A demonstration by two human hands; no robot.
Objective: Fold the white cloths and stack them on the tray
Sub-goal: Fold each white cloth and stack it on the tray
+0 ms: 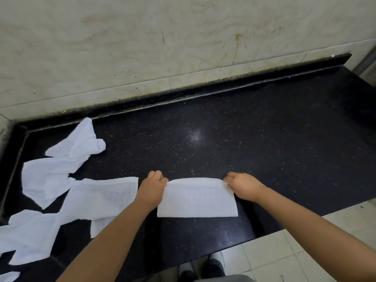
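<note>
Black counter [223,129]: both hands' grips, left [152,187] and right [243,185], apparently pinch folded cloth [197,200], lengthwise left-right.

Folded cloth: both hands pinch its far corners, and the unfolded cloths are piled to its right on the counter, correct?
Not quite. The head view shows the unfolded cloths left of the folded cloth, not right. Left hand and right hand do pinch its far corners.

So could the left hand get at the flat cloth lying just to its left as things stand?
Probably yes. The flat cloth lies right beside the left hand on the black counter with nothing between them, but that hand now pinches a corner of the folded cloth and would have to let go first.
</note>
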